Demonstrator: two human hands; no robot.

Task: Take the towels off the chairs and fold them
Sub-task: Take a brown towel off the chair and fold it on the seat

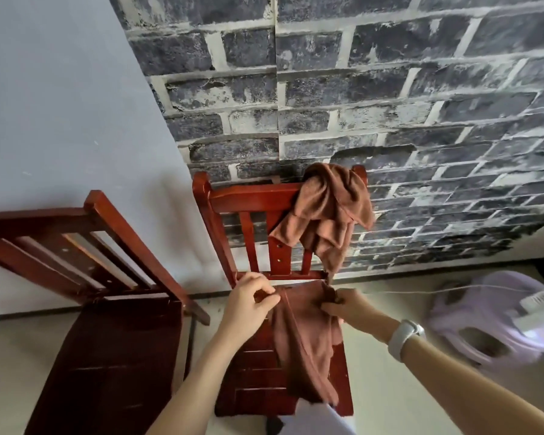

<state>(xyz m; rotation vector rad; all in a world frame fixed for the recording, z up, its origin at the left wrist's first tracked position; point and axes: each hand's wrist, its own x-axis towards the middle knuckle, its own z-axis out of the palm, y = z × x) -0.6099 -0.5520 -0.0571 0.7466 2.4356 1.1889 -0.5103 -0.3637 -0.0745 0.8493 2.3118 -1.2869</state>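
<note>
1. I have the brown towel (305, 337) pinched along its top edge, my left hand (248, 306) clenched on the left corner and my right hand (343, 307) closed on the right corner. It hangs down over the seat of the middle chair (220, 199).
2. To fold it well, I judge I should pull the two corners apart until the top edge runs taut and level, since the cloth is bunched into a narrow rope between my hands.
3. I would then let it hang free of the seat slats so the lower hem does not drag or catch.
4. A second towel (327, 211) is draped in a crumpled heap over the right end of that chair's top rail, not yet taken.
5. Both towels look soft, thin and matte, falling in loose pleats.
6. The chairs are glossy red-brown wood with slatted backs; the left chair (113, 356) carries no towel that I can see.
7. Behind stands a rough, grey brick-pattern wall (390, 89).
</note>
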